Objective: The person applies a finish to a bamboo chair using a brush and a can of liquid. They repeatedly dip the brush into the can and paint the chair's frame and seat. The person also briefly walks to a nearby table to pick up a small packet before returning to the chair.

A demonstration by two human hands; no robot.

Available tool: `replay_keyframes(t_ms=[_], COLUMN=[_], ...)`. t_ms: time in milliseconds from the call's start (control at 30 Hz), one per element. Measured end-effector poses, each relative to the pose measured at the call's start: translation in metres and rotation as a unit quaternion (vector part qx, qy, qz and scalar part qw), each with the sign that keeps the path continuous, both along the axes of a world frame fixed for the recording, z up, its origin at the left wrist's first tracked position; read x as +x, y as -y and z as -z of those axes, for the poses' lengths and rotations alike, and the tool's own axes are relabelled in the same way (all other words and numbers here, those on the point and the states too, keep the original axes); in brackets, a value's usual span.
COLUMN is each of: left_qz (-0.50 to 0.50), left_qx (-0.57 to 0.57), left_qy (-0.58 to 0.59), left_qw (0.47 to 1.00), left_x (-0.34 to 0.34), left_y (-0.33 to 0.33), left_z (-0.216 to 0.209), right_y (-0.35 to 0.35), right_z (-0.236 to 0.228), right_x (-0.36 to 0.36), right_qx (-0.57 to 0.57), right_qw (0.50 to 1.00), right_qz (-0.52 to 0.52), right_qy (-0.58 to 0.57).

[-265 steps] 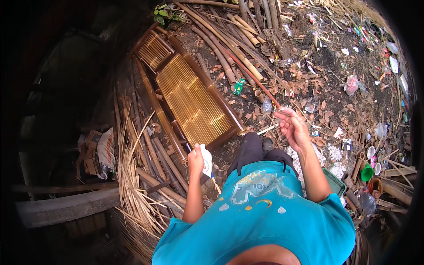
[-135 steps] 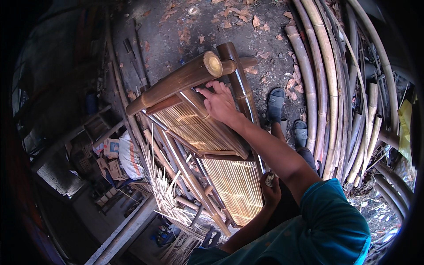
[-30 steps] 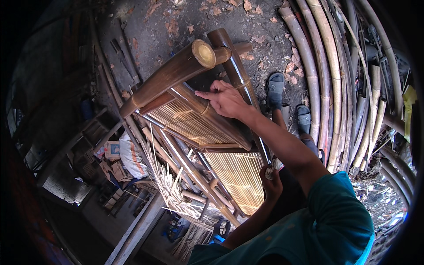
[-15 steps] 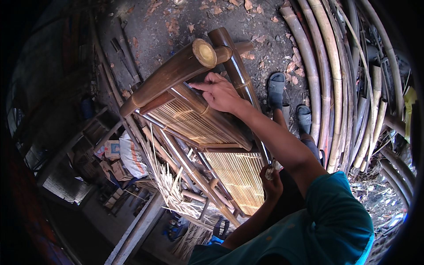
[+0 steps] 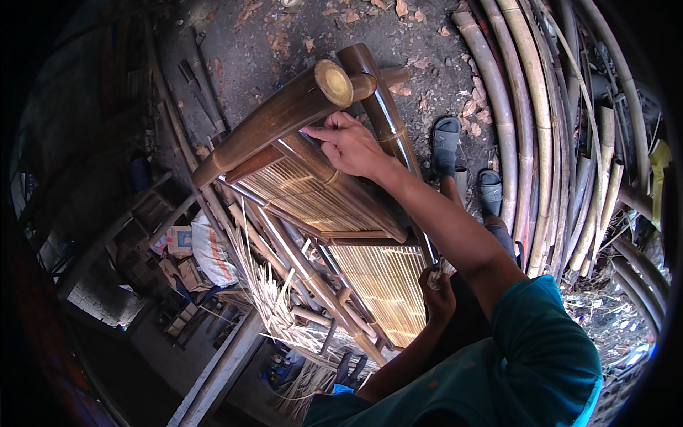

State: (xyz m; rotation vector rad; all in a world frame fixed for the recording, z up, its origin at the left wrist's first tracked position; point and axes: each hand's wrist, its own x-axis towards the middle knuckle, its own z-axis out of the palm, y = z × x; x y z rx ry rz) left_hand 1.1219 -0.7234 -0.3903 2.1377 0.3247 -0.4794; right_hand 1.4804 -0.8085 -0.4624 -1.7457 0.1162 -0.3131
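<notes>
A brown, glossy bamboo chair (image 5: 265, 129) with slatted panels lies aslant before me. My right hand (image 5: 348, 146) reaches over it, index finger stretched out and the other fingers partly curled. Its fingertip touches or nearly touches a rail (image 5: 302, 153) below the thick round pole with the pale cut end. I see nothing in that hand. Lower down, beside the pale slatted panel (image 5: 380, 288), my left hand (image 5: 437, 302) is closed round a crumpled, whitish rag (image 5: 435, 277). Part of that hand lies in shadow.
Long bamboo poles (image 5: 523, 107) lie along the right side. Two feet in dark sandals (image 5: 446, 142) stand beside the chair. Split bamboo strips (image 5: 274, 309) are heaped beyond its left side, near a white sack (image 5: 212, 249) and cardboard boxes (image 5: 179, 242). Dry leaves (image 5: 400, 8) litter the ground.
My right hand has shifted slightly up and left along the chair frame, its index finger still stretched out. My left hand stays closed on the rag in the same place.
</notes>
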Motion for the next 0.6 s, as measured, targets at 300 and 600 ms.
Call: replay_keyframes(t_ms=[300, 600], left_qz=[0.005, 0.006], left_qx=[0.000, 0.010], left_qy=[-0.011, -0.015], left_qw=[1.000, 1.000], left_x=[0.002, 0.006], left_y=[-0.001, 0.005], left_z=[-0.003, -0.007], right_y=[0.001, 0.000], right_z=[0.004, 0.009], right_x=[-0.007, -0.021], right_qx=[0.015, 0.027], right_qw=[1.000, 0.999], right_qz=[-0.006, -0.015], right_qy=[-0.009, -0.018])
